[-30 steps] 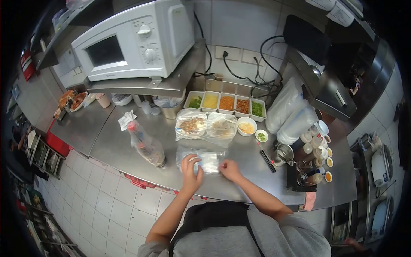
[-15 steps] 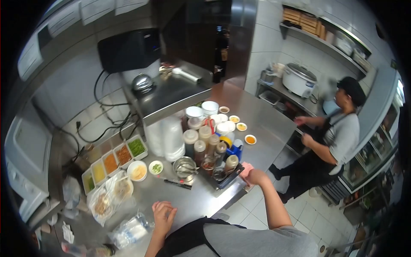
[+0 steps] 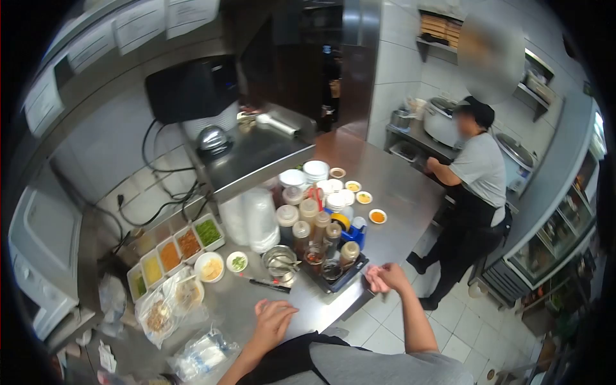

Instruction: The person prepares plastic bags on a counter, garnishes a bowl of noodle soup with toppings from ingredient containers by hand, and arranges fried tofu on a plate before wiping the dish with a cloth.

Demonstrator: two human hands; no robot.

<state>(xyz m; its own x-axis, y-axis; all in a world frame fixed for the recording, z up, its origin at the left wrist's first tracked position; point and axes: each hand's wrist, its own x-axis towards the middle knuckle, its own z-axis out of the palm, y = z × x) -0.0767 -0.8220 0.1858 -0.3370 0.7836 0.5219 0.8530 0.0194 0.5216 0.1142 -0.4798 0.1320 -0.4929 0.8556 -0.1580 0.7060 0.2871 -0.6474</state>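
The pink cloth (image 3: 373, 280) has come away from the table's edge: half a second ago it lay at the corner beside the black rack (image 3: 348, 277), and now it is out past that corner in the right hand (image 3: 393, 277), fingers closed on it. The left hand (image 3: 273, 324) has shifted slightly to the right over the near edge of the table (image 3: 410, 172). Its fingers are bent, and I cannot tell whether thumb and fingertips meet.

Nearest on the left, the clear pack (image 3: 204, 354), which both hands were at a second ago, lies flat near the left hand, apart from it. Just beyond it is the bag (image 3: 160, 313) of food. To the right of that stand the white bowl (image 3: 210, 280) and a small bowl (image 3: 237, 271) of chopped greens, then the marker (image 3: 269, 284) and the metal bowl (image 3: 266, 258). The rack holds dark jars and a bottle (image 3: 350, 252), with the blue tape dispenser (image 3: 357, 239) behind.

Farther on, the tubs (image 3: 217, 246) line the wall on the left, and sauce dishes (image 3: 378, 222) sit on the right. At the far right, a co-worker (image 3: 480, 163) has moved left, closer to the cooker (image 3: 439, 125).
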